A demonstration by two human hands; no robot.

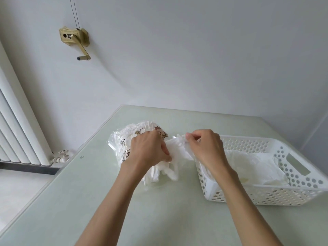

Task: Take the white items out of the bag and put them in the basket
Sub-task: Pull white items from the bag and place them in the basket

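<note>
Item: clear plastic bag with cartoon prints (127, 139), mid-bench (88, 201), partly hidden behind my left hand (150, 150); both grips pinch one crumpled white item (174, 148), right hand (205, 148) beside the white perforated plastic basket (291, 174), whose far rim is cut off

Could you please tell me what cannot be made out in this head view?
- How many white items remain in the clear printed plastic bag: the left hand and crumpled plastic hide them.
- Contents of the white perforated plastic basket: white on white, the count is unclear, and the frame edge cuts its right end.
</note>
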